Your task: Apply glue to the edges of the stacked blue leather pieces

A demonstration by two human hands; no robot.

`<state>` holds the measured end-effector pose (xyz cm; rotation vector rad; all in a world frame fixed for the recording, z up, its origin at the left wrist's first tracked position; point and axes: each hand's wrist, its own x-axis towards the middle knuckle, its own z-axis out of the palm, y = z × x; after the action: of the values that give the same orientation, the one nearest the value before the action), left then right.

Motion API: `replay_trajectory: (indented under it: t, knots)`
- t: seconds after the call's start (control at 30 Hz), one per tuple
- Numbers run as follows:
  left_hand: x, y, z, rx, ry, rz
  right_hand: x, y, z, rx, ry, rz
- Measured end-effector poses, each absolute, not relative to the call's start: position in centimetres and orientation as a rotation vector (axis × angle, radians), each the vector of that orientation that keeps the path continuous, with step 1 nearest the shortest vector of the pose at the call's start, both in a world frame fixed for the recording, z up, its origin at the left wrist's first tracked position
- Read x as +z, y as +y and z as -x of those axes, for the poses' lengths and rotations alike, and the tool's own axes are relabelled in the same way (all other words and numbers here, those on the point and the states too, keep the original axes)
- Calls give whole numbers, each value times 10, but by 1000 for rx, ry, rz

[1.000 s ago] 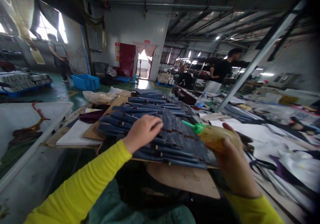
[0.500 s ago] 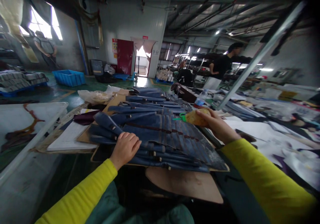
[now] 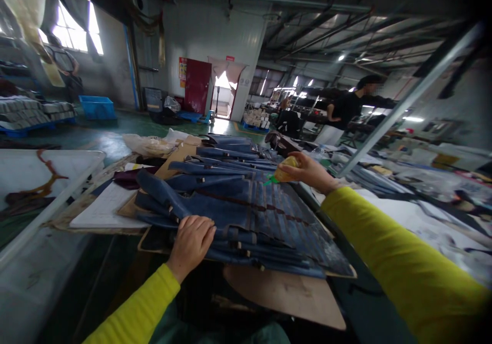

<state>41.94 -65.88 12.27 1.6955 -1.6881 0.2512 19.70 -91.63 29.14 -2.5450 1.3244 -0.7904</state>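
Several blue leather-like pieces [image 3: 226, 195] lie overlapped in rows on a board [image 3: 348, 271]. My left hand [image 3: 193, 241] is closed over the near left edge of the pieces, fingers on top and bent around the edge. In my right hand [image 3: 307, 169] is a yellowish squeeze bottle [image 3: 286, 169] with a green nozzle. The nozzle points down and left, just over the dark strips at the right part of the pieces; whether it touches them cannot be made out.
White papers [image 3: 102, 208] and a plastic bag [image 3: 148, 145] lie left of the pieces. A slanting metal pole [image 3: 407, 100] rises at the right. A tan panel [image 3: 284, 292] juts out below the board. Two people stand farther back.
My right hand has moved left with the bottle, whose nozzle now tilts downward. The upper left blue piece has shifted slightly left. My left hand stays on the edge; the view has shifted a little.
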Motion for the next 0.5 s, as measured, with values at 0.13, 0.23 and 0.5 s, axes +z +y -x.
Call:
replay_trajectory:
  t: [0.13, 0.23, 0.5]
  knots:
    - [121, -659, -420, 237, -1686, -1697, 297, -921, -205, -702, 1343, 2653]
    - [120, -659, -419, 240, -1677, -1695, 293, -928, -206, -691, 1321, 2676]
    - [118, -659, -420, 212, -1687, -1690, 245, -958, -198, -844, 1130, 2575]
